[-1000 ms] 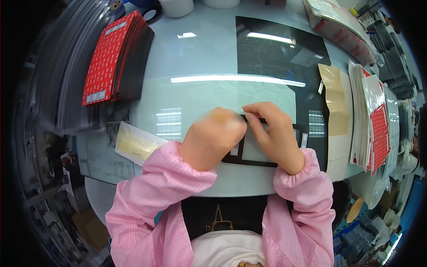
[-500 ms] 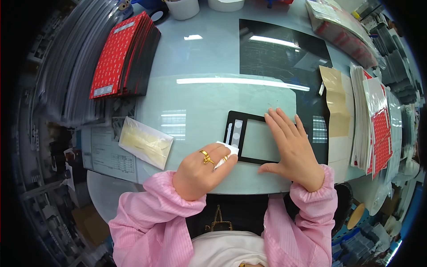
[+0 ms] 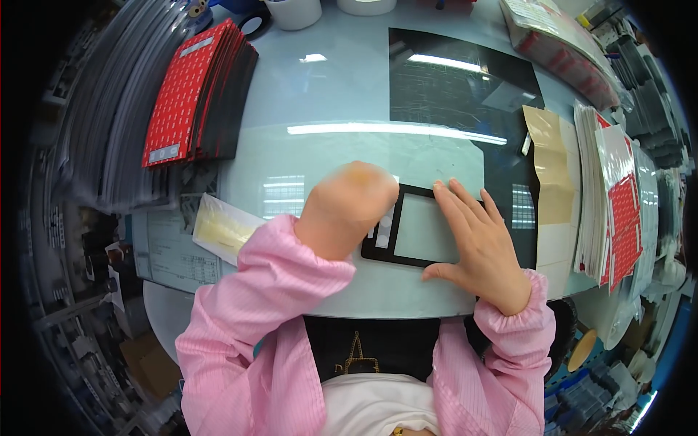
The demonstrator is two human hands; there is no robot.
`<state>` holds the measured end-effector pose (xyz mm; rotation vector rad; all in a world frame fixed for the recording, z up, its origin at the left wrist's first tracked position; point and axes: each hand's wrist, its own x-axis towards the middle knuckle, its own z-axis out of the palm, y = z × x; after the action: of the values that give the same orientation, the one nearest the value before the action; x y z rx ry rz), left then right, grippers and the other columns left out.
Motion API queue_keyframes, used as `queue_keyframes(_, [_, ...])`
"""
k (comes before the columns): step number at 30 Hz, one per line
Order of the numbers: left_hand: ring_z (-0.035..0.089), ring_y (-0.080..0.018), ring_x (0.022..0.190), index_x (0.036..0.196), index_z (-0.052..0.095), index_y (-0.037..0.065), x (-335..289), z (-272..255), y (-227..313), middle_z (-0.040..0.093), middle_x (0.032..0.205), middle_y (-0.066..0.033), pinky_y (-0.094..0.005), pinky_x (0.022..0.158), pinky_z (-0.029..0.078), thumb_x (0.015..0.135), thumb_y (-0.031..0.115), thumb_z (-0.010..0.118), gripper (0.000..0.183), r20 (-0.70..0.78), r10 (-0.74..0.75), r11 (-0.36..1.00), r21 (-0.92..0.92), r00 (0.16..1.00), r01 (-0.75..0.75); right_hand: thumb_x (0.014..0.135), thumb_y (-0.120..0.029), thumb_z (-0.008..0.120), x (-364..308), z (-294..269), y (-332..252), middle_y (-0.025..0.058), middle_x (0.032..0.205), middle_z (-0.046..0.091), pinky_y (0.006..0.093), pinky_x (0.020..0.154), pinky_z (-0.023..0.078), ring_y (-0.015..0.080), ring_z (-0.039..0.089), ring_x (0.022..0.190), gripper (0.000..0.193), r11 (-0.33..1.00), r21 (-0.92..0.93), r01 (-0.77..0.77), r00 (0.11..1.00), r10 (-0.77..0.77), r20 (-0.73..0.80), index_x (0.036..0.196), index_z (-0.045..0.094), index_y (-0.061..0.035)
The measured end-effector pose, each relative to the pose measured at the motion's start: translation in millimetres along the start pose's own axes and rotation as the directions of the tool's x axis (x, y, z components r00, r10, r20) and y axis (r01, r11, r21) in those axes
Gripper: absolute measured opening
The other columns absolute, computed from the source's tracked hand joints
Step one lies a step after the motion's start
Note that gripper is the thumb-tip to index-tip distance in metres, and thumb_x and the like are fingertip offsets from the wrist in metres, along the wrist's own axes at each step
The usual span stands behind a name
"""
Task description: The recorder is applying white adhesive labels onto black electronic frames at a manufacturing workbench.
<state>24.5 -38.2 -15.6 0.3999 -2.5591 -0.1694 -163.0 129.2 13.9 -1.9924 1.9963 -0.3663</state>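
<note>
A black-bordered clear panel (image 3: pixel 418 258) lies flat on the glass-topped table. A strip of pale round shapes runs down the left part of its border. My right hand (image 3: pixel 476 243) rests on the panel's right side, fingers outstretched and spread, thumb by the lower edge. Over the upper left corner is my left hand (image 3: pixel 349 200), smeared by motion and curled closed. A small white edge of a cloth or wipe (image 3: pixel 395 179) shows at its fingers; the rest is hidden under the hand.
Red-topped stacked boards (image 3: pixel 185 98) and clear sleeves (image 3: pixel 109 109) stand at the left. A white packet (image 3: pixel 218 225) lies beside my left sleeve. A black sheet (image 3: pixel 465 87), brown paper (image 3: pixel 549 167) and stacked envelopes (image 3: pixel 589 196) are at the right. White tubs (image 3: pixel 294 13) stand at the back.
My left hand has moved away from me, from the panel's lower left to its upper left corner, with the white wipe. My right hand has stayed on the panel.
</note>
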Motion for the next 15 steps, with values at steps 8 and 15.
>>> queue_keyframes(8, [0.068, -0.02, 0.075, 0.097, 0.074, 0.01, -6.3, -8.9, 8.1, 0.071, 0.092, -0.0021, -0.0309, 0.059, 0.055, 0.077, 0.001, 0.071, 0.022, 0.03, -0.007, 0.998, -0.063, 1.0, 0.008, 0.056, -0.042, 0.093, -1.3, -0.2, 1.1, 0.0118, 0.155, 0.05, 0.0543, 0.121, 0.031, 0.0312, 0.041, 0.149, 0.125, 1.0, -0.027, -0.009, 1.0, 0.009, -0.002, 0.159, 0.033, -0.0036])
queue_keyframes(15, [0.068, -0.0193, 0.076, 0.095, 0.07, 0.007, -16.7, -18.1, 11.5, 0.07, 0.09, -0.0026, -0.0305, 0.059, 0.055, 0.074, 0.002, 0.071, 0.022, 0.167, 0.094, 0.996, -0.011, 0.981, -0.094, 0.056, -0.042, 0.094, 0.2, 2.0, 1.1, 0.0116, 0.155, 0.05, 0.0542, 0.121, 0.031, 0.0302, 0.04, 0.149, 0.125, 1.0, -0.016, -0.012, 1.0, 0.012, 0.002, 0.159, 0.033, -0.0041])
